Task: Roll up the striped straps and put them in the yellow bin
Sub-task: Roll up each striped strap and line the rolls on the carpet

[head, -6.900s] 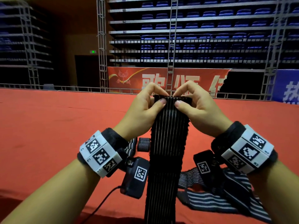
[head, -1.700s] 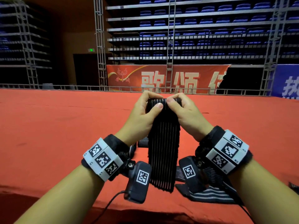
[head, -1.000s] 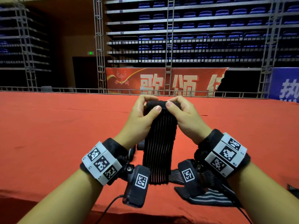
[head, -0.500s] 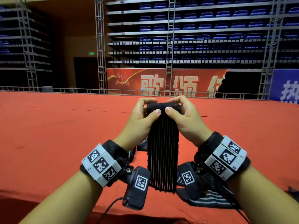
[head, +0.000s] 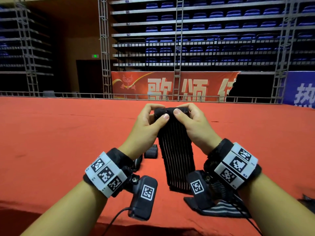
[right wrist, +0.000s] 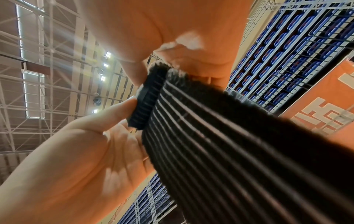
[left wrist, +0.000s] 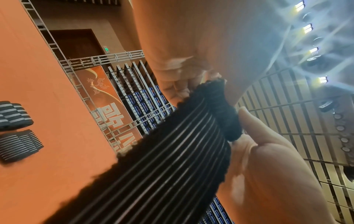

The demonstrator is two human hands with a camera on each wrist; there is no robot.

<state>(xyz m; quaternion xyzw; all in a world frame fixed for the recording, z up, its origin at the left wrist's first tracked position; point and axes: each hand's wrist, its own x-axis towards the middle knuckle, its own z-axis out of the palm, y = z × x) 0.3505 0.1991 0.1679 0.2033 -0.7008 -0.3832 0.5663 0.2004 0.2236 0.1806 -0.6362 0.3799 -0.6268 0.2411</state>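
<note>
I hold a black strap with thin pale stripes (head: 175, 155) up in the air above the red surface. Its top end is a tight roll (head: 170, 111) pinched between both hands. My left hand (head: 153, 116) grips the roll's left side with thumb and fingers; my right hand (head: 185, 114) grips the right side. The loose tail hangs down to about wrist level. The left wrist view shows the roll (left wrist: 226, 115) against my thumb, and the right wrist view shows the roll (right wrist: 147, 98) from its end. No yellow bin is in view.
Two rolled striped straps (head: 150, 151) lie on the red cloth (head: 51, 142) behind my left wrist, also seen as rolled straps (left wrist: 17, 130). A loose striped strap (head: 219, 208) lies flat under my right wrist. A railing and banner stand beyond the far edge.
The hanging tail has grown much shorter since the earliest frame as the roll took it up. In the last second the hands stayed in about the same place, still turning the roll.
</note>
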